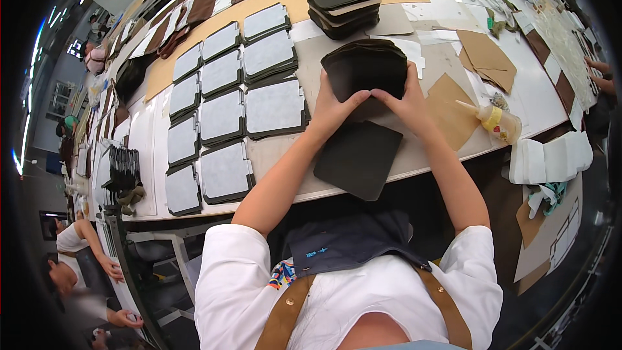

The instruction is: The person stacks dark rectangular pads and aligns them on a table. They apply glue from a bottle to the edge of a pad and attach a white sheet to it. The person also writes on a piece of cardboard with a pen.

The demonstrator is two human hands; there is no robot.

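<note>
A fanned dark stack (366, 72) of thin panels is held above the worktable (265, 163), near the middle of the view, its upper edge curved. The left hand (337, 105) is clamped on the stack's left side, and the right hand (407, 98) is clamped on its right side. Both are spread just wide enough to span it; the thumbs lie along the near edge, their tips meeting or almost meeting, while most of the other fingers are hidden behind the panels. The forearms reach forward and lean inward from elbows set wide apart, so the hands come together in front of the body.

Just below the hands, between the forearms, a loose dark panel (359, 161) lies turned at an angle. Just beyond the held stack stands another dark pile (342, 5) with a paler layer near its top. To the left, grey-white topped stacks (221, 72) sit in three columns. On the right, a glue bottle (500, 123) lies tilted beside a tan sheet (448, 113).
</note>
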